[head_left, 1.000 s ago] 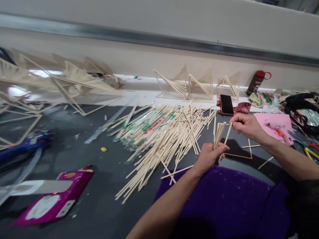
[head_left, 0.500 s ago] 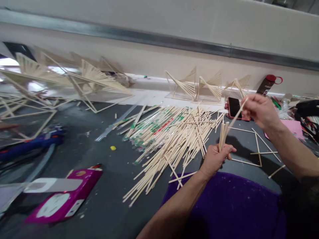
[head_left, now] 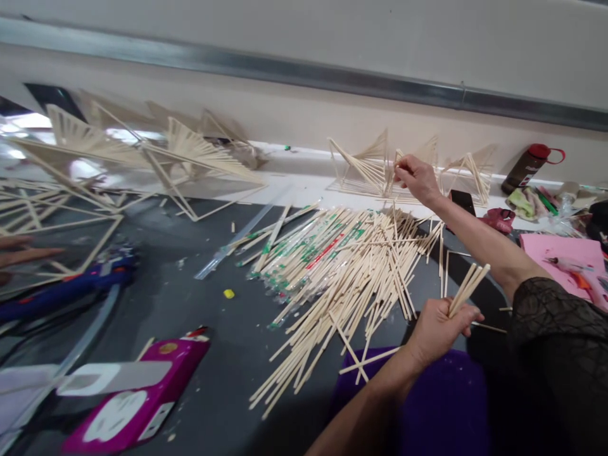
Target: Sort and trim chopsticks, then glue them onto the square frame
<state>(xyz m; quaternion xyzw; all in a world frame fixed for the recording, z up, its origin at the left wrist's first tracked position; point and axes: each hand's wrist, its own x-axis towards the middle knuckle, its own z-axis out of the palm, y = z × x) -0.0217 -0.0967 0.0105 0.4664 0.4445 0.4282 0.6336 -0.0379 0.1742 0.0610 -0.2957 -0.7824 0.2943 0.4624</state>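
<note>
My left hand [head_left: 439,326] grips a small bundle of thin wooden sticks [head_left: 468,288] that point up and to the right, above a purple cloth [head_left: 441,411]. My right hand [head_left: 418,178] reaches far out to the wall, its fingers pinched at the top of a small stick model [head_left: 368,166]. Whether a loose stick sits in those fingers is not visible. Between the two hands lies a big loose pile of sticks [head_left: 351,272], some still in clear wrappers.
Larger stick frames [head_left: 142,158] stand at the far left. Another person's fingers [head_left: 19,250] show at the left edge over a blue glue gun [head_left: 71,285]. A pink package [head_left: 137,399] lies at the front left. A phone [head_left: 463,201], a bottle [head_left: 529,166] and a pink sheet [head_left: 565,250] sit at right.
My right hand, which pulled a single stick from the bundle, has swung away to the stick model by the wall. My left hand with the bundle has dropped lower and tilted right.
</note>
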